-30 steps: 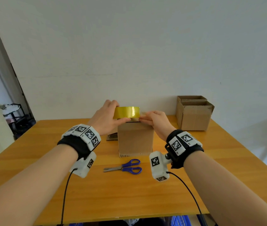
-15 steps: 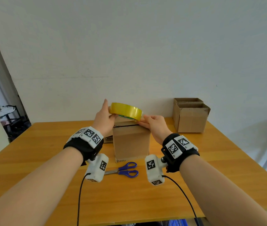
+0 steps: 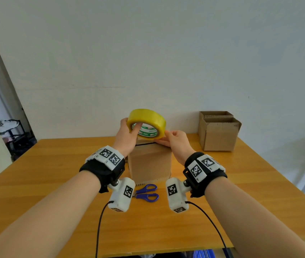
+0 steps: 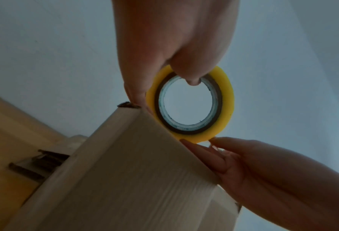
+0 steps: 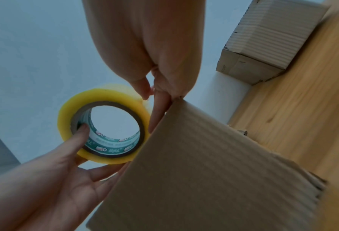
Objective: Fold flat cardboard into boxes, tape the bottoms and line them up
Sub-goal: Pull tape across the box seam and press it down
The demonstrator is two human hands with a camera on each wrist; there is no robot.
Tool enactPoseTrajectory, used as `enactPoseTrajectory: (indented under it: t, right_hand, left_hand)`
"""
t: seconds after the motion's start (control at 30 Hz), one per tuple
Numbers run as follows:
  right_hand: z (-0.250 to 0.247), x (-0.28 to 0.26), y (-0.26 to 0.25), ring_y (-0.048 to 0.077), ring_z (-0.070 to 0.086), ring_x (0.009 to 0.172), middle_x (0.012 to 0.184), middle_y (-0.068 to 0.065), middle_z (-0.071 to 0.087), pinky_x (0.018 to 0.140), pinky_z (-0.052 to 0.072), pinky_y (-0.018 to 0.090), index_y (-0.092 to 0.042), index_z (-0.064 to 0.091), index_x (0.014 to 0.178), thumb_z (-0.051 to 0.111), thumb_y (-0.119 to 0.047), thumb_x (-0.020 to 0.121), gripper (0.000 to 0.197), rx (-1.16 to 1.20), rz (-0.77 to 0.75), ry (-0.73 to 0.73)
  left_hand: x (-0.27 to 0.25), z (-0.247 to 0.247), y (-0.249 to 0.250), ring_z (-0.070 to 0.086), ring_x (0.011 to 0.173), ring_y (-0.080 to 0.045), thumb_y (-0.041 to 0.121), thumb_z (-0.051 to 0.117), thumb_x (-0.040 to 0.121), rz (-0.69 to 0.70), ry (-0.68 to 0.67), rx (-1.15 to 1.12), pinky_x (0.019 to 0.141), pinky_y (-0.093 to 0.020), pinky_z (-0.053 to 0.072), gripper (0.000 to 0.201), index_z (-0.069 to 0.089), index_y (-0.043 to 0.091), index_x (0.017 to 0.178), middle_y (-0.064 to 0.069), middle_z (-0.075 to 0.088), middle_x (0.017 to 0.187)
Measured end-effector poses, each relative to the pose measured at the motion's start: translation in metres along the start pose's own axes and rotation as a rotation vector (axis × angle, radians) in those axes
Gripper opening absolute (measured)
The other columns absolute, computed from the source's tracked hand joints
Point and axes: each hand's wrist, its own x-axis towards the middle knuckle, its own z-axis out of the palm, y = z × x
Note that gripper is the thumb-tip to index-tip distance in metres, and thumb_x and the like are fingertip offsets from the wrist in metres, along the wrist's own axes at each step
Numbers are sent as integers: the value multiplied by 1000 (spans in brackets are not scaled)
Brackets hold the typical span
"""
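A brown cardboard box (image 3: 150, 162) stands in the middle of the wooden table (image 3: 55, 183) with a closed flap side up. Above its top my left hand (image 3: 132, 128) grips a yellow tape roll (image 3: 146, 122), thumb inside the core (image 5: 83, 129), and the roll is tilted on edge. At the roll's right rim my right hand (image 3: 166, 135) pinches the loose tape end (image 5: 146, 98) between thumb and forefinger. Its other fingers (image 4: 200, 154) lie along the box's top edge. The top of the box is mostly hidden behind both hands.
Blue-handled scissors (image 3: 146, 192) lie on the table just in front of the box. Two open cardboard boxes (image 3: 219, 134) stand in a row at the back right by the wall. Flat cardboard pieces (image 4: 36, 164) lie behind the box on the left.
My left hand has lifted the tape roll off the box top and tipped it so its core faces me. My right hand stays at the roll's right rim.
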Motion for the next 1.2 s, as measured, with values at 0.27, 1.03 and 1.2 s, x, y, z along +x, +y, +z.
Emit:
enactPoseTrajectory:
  t: [0.27, 1.03, 1.2]
  right_hand:
    - [0, -1, 1, 24, 71, 91, 103, 18, 70, 84, 56, 29, -1, 62, 89, 44, -12, 100, 24, -64, -14, 13]
    - [-15, 0, -7, 24, 63, 95, 100, 21, 63, 90, 52, 31, 1, 60, 93, 52, -11, 97, 15, -36, 19, 78]
    - [-23, 3, -9, 25, 65, 90, 102, 20, 62, 88, 53, 33, 4, 55, 99, 47, -8, 99, 15, 74, 77, 34]
  left_hand:
    - [-7, 7, -17, 59, 100, -21, 28, 40, 100, -113, 46, -107, 97, -42, 48, 40, 35, 1, 129, -12, 55, 119]
    - [6, 2, -10, 53, 99, -24, 42, 41, 98, -162, 18, -180, 98, -53, 45, 33, 41, 16, 118, -2, 55, 102]
    - [2, 1, -3, 55, 105, -32, 45, 40, 97, -181, 67, -175, 96, -56, 45, 38, 34, 12, 114, -6, 52, 102]
